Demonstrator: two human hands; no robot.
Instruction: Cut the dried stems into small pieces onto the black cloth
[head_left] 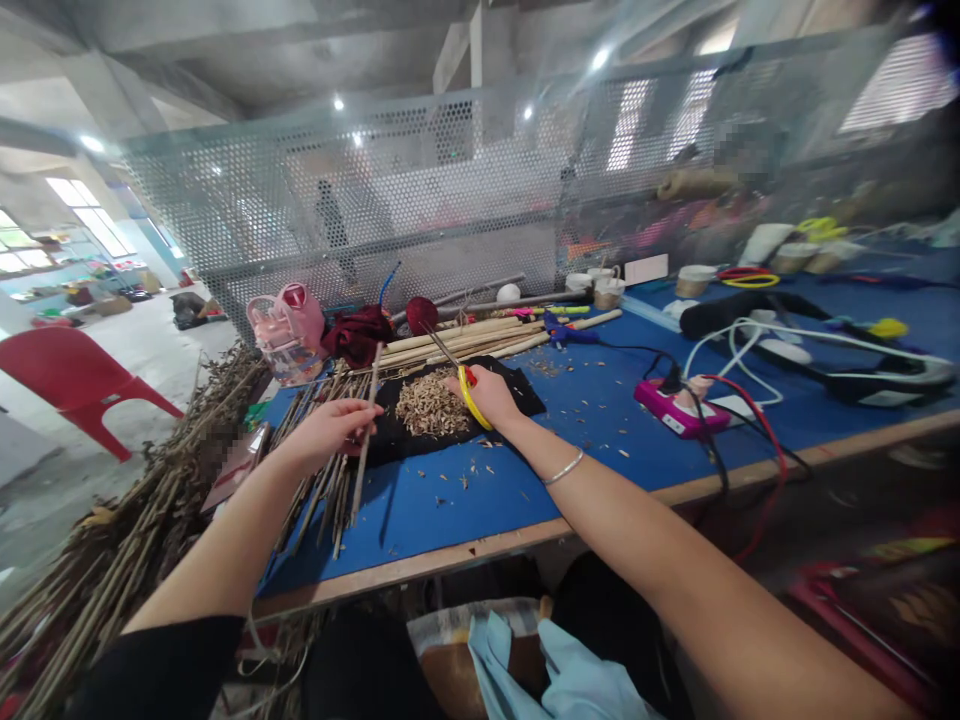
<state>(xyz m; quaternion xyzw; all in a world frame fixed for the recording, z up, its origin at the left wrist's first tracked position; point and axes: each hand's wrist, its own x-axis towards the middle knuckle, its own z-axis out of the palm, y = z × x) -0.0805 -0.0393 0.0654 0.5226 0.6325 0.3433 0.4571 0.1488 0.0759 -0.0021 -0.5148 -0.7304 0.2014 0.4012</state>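
My left hand point(337, 425) pinches a thin dry stick point(366, 440), held upright and slightly tilted over the left part of the table. In my right hand point(491, 397) is a pair of scissors point(471, 398) with yellow and red handles, its blades pointing away to the upper left. Whether the blades are apart I cannot tell. Between the hands, a heap of short cut stem pieces point(431, 402) lies on a black cloth point(390, 440). More thin sticks point(319, 500) lie under and beside my left hand.
Bundled dry stalks point(135, 510) lean along the table's left side. Behind the heap are pale peeled sticks point(457, 340), a pink bottle point(289, 330) and a blue glue gun point(570, 330). A magenta power strip point(679, 408) with cords sits right. A perforated screen point(420, 200) backs the table.
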